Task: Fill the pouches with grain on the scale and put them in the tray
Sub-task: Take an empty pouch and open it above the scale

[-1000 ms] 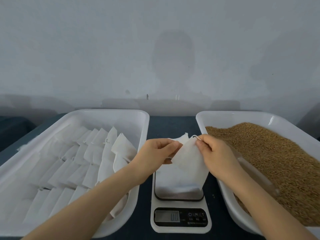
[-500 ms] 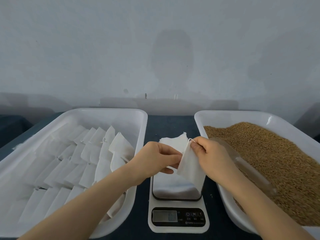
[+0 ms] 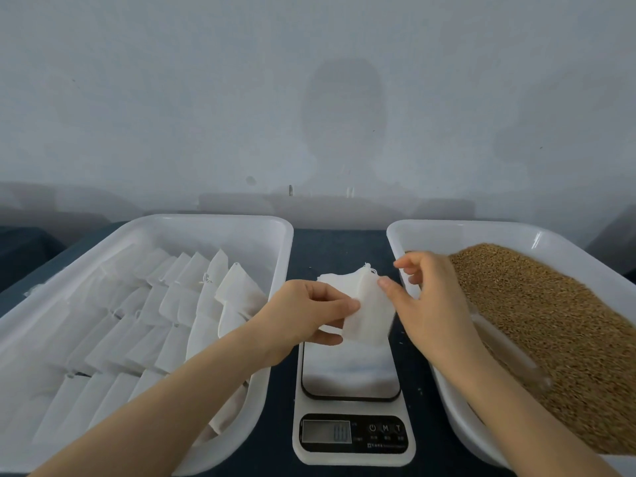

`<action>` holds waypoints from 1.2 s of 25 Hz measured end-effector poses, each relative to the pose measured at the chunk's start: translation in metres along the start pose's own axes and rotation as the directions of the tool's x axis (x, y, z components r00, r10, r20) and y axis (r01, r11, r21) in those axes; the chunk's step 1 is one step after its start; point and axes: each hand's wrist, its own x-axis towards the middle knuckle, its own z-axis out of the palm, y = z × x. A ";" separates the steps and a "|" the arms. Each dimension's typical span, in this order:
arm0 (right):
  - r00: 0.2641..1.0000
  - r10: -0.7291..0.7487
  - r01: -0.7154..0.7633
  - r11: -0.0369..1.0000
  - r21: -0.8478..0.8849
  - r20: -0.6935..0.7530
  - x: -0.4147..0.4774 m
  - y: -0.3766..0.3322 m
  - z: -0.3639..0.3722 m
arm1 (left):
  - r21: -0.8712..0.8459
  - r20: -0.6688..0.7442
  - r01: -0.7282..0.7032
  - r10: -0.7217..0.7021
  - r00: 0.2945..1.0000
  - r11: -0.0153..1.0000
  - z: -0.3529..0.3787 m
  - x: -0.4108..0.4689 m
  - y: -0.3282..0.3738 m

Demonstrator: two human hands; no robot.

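The left grip was clamped on the pouch, with the scale directly below. The right grip, fingers apart, touched the pouch by thumb only.

Digits on the scale display are too blurred.

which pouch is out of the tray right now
The pouch pinched by the left hand above the scale; the other pouches all lie in rows inside the left tray.
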 end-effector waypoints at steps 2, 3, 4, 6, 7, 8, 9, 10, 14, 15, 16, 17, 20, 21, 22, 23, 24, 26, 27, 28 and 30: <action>1.000 -0.011 0.013 0.996 0.093 -0.022 -0.001 -0.004 -0.003 | -0.038 -0.038 -0.005 0.004 0.999 0.999 -0.001 0.001 0.000; 1.000 -0.007 0.003 0.991 0.136 0.030 -0.002 -0.006 -0.003 | -0.059 -0.049 -0.012 0.009 0.999 0.998 -0.002 0.002 -0.001; 0.994 -0.001 -0.020 0.983 0.184 0.111 -0.003 -0.007 -0.002 | -0.078 -0.052 -0.020 0.016 0.999 0.997 -0.002 0.002 -0.001; 0.967 -0.016 -0.054 0.962 0.269 0.254 -0.006 -0.009 0.000 | -0.090 -0.053 -0.033 0.028 0.998 0.995 -0.002 0.002 -0.001; 0.954 -0.036 -0.056 0.954 0.295 0.299 -0.007 -0.011 0.000 | -0.075 -0.054 -0.041 0.037 0.998 0.996 -0.001 0.002 -0.002; 0.943 -0.056 -0.052 0.949 0.311 0.327 -0.007 -0.012 0.001 | -0.055 -0.056 -0.047 0.044 0.997 0.997 0.000 0.002 -0.002; 0.937 -0.068 -0.051 0.944 0.325 0.343 -0.007 -0.013 0.000 | -0.035 -0.058 -0.053 0.051 0.997 0.998 0.001 0.002 -0.003; 0.933 -0.076 -0.051 0.939 0.339 0.351 -0.007 -0.013 0.000 | -0.013 -0.058 -0.060 0.060 0.997 0.998 0.001 0.001 -0.003; 0.924 -0.035 -0.125 0.913 0.387 0.381 -0.007 -0.013 -0.001 | 0.077 -0.062 -0.111 0.116 0.991 0.991 0.003 0.002 -0.004; 0.922 -0.019 -0.147 0.907 0.395 0.388 -0.007 -0.014 -0.001 | 0.097 -0.067 -0.123 0.130 0.989 0.988 0.003 0.002 -0.004; 0.920 -0.003 -0.164 0.906 0.391 0.392 -0.006 -0.014 -0.001 | 0.120 -0.069 -0.132 0.141 0.988 0.984 0.003 0.002 -0.004; 0.917 0.018 -0.182 0.907 0.379 0.398 -0.006 -0.013 -0.001 | 0.143 -0.068 -0.137 0.148 0.987 0.980 0.004 0.002 -0.005; 0.913 0.056 -0.199 0.925 0.323 0.403 -0.006 -0.012 -0.001 | 0.174 -0.066 -0.132 0.145 0.987 0.976 0.007 0.002 -0.005; 0.921 0.054 -0.175 0.942 0.287 0.385 -0.007 -0.012 0.000 | 0.185 -0.075 -0.128 0.144 0.987 0.974 0.008 0.002 -0.006; 0.936 0.044 -0.134 0.962 0.238 0.349 -0.008 -0.011 0.000 | 0.197 -0.090 -0.122 0.142 0.986 0.973 0.009 0.003 -0.006; 0.953 0.034 -0.091 0.980 0.179 0.300 -0.009 -0.012 0.001 | 0.204 -0.108 -0.116 0.140 0.984 0.972 0.010 0.004 -0.007; 0.968 0.025 -0.059 0.990 0.132 0.249 -0.010 -0.013 0.001 | 0.204 -0.123 -0.108 0.134 0.983 0.973 0.010 0.004 -0.007; 0.984 -0.015 0.001 0.997 0.083 0.175 -0.012 -0.013 0.002 | 0.194 -0.128 -0.098 0.124 0.984 0.976 0.010 0.005 -0.007; 0.984 -0.063 0.053 0.996 0.066 0.169 -0.013 -0.013 0.001 | 0.192 -0.118 -0.099 0.124 0.985 0.976 0.010 0.005 -0.008; 0.976 -0.118 0.111 0.993 0.049 0.185 -0.013 -0.013 0.001 | 0.195 -0.110 -0.105 0.128 0.986 0.975 0.011 0.004 -0.008; 0.948 -0.197 0.197 0.980 0.024 0.249 -0.013 -0.014 0.003 | 0.220 -0.107 -0.128 0.154 0.982 0.967 0.011 0.004 -0.009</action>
